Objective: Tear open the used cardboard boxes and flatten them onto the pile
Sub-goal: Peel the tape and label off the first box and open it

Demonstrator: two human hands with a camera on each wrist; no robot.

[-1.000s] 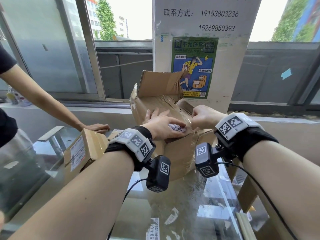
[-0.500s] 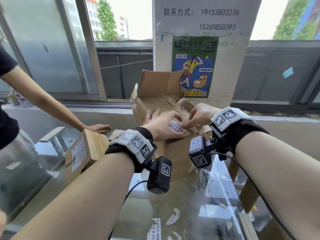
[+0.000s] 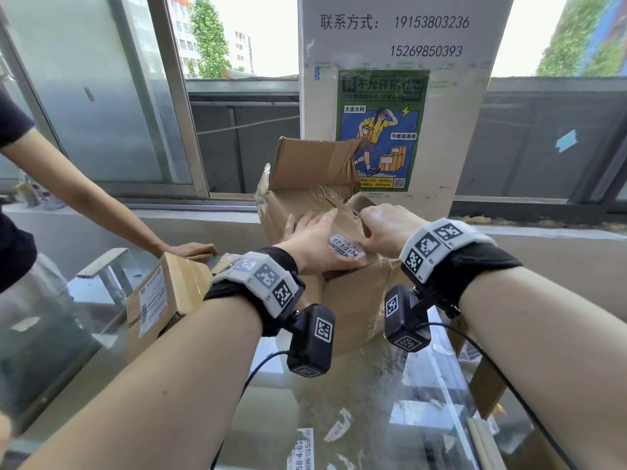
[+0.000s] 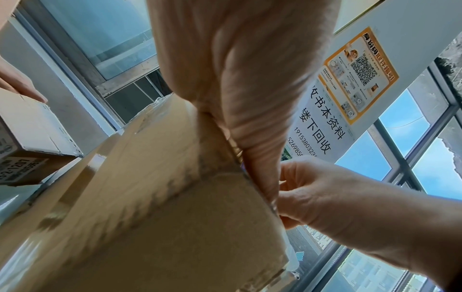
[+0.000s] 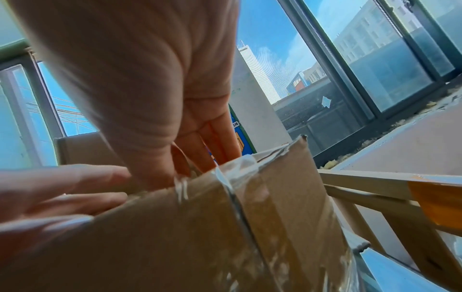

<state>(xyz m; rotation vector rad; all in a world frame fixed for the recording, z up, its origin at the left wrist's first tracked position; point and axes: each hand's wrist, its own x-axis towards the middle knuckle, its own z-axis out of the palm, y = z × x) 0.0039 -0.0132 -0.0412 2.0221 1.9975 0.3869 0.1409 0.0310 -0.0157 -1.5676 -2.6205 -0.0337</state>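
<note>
A large, worn cardboard box (image 3: 356, 310) wrapped in clear tape stands on the glass table, its rear flap (image 3: 315, 164) sticking up. My left hand (image 3: 315, 239) lies flat on the box top with fingers straight, just left of a white label (image 3: 346, 250). My right hand (image 3: 383, 232) curls its fingers over the taped top seam beside the label and pinches it. The left wrist view has my left palm (image 4: 250, 79) on the box (image 4: 150, 207) and the right hand (image 4: 325, 197) at its corner. In the right wrist view the right hand's fingers (image 5: 215, 142) dip behind the box's taped edge (image 5: 237, 177).
A smaller sealed box (image 3: 163, 300) with a shipping label sits at the left, another person's hand (image 3: 193, 249) resting by it. The glass table (image 3: 373, 412) carries sticker scraps. A white pillar with a poster (image 3: 383, 130) and the window ledge stand behind. Wooden slats (image 3: 485, 385) lean at the right.
My right hand has opened from a fist, moved left to the label, then shifted up onto the taped seam. The left hand has stayed flat on the box top.
</note>
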